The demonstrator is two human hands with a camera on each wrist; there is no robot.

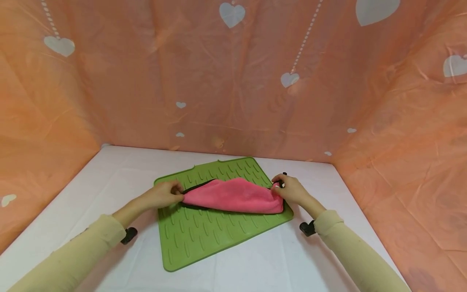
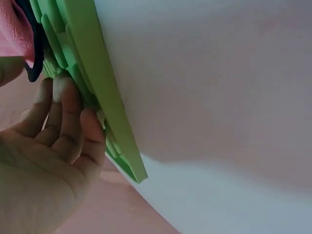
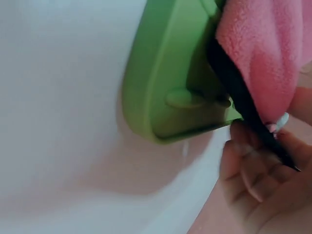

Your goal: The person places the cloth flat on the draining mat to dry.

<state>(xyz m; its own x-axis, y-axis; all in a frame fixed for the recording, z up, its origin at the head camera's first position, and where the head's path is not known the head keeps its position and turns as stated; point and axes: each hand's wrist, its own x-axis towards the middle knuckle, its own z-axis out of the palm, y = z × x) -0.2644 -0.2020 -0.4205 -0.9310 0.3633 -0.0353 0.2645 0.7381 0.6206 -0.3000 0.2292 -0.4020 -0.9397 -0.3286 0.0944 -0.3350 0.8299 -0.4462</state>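
From the person's viewpoint, a folded pink cloth [image 1: 233, 196] with black edging [image 3: 234, 75] lies across a green mat [image 1: 193, 243], its ends pointing roughly to 9 and 3 o'clock. The right hand [image 1: 293, 191], at the cloth's 3 o'clock end, pinches an edged corner between thumb and fingers. The left hand [image 1: 160, 196] is at the 9 o'clock end; its thumb stands apart from the fingertips, a corner of the cloth lying between them without being clamped, and the fingers reach down by the mat's edge.

The cloth covers the mat's middle, so the ridges show mainly toward 12 o'clock and from 6 to 8 o'clock. Each hand hides part of the cloth's end beside it. The mat sits askew on a white table [image 1: 255, 263].

Pale sleeves come in from 7 and 5 o'clock, with a black device [image 1: 129, 235] near the left cuff and another black device [image 1: 307, 228] near the right. Orange sheeting [image 1: 219, 85] rises behind the table from 10 through 2 o'clock and along both sides, printed with white hearts, a large one [image 1: 232, 14] at 12 o'clock.
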